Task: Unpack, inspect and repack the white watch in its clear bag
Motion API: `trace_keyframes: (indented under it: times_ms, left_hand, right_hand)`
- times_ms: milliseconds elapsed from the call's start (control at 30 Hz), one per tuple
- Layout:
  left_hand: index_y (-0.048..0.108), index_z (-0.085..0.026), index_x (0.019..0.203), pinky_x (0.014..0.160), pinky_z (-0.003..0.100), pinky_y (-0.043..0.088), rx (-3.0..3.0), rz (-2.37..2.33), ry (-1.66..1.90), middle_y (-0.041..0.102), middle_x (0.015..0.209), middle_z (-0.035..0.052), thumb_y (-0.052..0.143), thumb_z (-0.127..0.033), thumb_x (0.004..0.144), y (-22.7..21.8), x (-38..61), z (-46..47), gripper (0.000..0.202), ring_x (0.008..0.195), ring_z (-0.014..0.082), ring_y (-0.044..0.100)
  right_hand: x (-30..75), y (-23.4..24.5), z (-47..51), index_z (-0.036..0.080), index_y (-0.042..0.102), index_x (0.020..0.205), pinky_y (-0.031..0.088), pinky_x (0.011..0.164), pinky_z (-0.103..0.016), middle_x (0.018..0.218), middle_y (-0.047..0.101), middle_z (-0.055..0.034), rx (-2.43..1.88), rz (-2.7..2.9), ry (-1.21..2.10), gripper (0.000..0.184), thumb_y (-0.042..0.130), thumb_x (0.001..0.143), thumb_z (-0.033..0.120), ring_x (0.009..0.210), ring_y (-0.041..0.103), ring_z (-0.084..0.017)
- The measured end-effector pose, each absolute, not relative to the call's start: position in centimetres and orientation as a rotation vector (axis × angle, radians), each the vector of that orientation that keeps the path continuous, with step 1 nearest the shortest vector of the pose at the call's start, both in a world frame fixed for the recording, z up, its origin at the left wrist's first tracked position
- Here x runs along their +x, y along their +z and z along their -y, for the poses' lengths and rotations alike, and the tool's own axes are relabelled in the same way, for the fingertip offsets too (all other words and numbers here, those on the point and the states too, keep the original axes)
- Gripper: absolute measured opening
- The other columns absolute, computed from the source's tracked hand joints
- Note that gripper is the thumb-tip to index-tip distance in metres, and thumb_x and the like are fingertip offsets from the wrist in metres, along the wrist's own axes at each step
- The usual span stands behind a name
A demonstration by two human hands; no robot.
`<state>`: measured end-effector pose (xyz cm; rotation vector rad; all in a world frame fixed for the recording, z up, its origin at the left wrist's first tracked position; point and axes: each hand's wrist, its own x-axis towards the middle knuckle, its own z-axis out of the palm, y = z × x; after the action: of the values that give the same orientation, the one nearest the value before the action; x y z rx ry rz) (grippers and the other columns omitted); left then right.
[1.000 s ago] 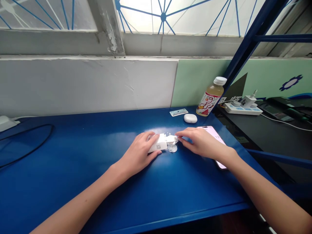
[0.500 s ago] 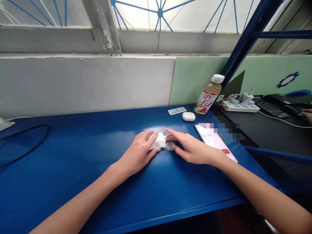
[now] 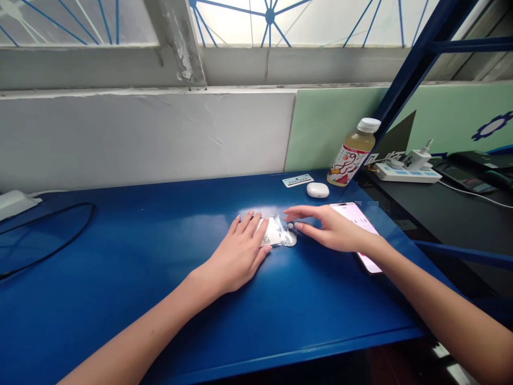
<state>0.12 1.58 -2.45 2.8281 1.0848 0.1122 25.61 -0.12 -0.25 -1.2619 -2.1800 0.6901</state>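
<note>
Pressing left hand (image 3: 239,252), fingers flat and apart, on packet (image 3: 276,233) on table (image 3: 152,267), touching its clear end with right hand (image 3: 333,231), grip unclear.

My left hand (image 3: 240,252) lay flat with the palm down, the fingers straight and side by side, pointing away from me and a little to the right. My right hand (image 3: 334,230) was low and open too, palm down, its fingers long and a bit spread, with their tips just beside my left fingertips. My bare left arm (image 3: 152,329) stretched in from the bottom left and my bare right arm (image 3: 436,306) from the bottom right.
</note>
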Motion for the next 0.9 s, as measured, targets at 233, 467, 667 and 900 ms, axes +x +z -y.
trace_keyframes:
  times_ms: [233,467,667,900]
  left_hand:
    - [0.027,-0.013,0.153,0.117,0.055,0.021,2.806,-1.045,0.119,0.030,0.158,0.0173,0.026,-0.038,0.106,-2.3,0.0,-1.6,0.054,0.148,0.0326,0.022]
    - [0.031,-0.013,0.151,0.117,0.055,0.022,2.806,-0.972,0.231,0.034,0.156,0.0159,0.027,-0.039,0.105,-2.8,0.0,-1.7,0.053,0.148,0.0316,0.022]
    - [0.030,-0.009,0.151,0.118,0.053,0.022,2.800,-1.018,0.191,0.031,0.157,0.0170,0.026,-0.041,0.105,-2.9,0.1,-1.6,0.056,0.148,0.0302,0.023]
    - [0.033,-0.012,0.151,0.117,0.053,0.024,2.792,-0.997,0.246,0.035,0.156,0.0152,0.028,-0.041,0.105,-3.0,0.0,-1.7,0.055,0.147,0.0303,0.026]
  right_hand:
    - [25.1,0.4,0.7,0.022,0.067,0.121,0.056,0.064,-0.031,0.087,0.078,-0.0042,-1.558,2.131,0.422,0.032,0.052,0.094,0.032,0.073,0.072,-0.022]
    - [23.3,0.4,1.5,0.023,0.066,0.123,0.059,0.082,-0.033,0.116,0.074,-0.0065,-1.246,2.074,0.768,0.032,0.054,0.095,0.031,0.100,0.071,-0.023]
    - [23.3,-0.5,1.5,0.021,0.072,0.114,0.055,0.091,-0.037,0.116,0.072,-0.0086,-1.244,2.196,0.541,0.029,0.064,0.090,0.034,0.105,0.068,-0.025]
    - [23.5,-0.9,1.2,0.023,0.075,0.108,0.056,0.090,-0.037,0.116,0.072,-0.0085,-1.276,2.220,0.494,0.023,0.064,0.089,0.032,0.105,0.068,-0.025]
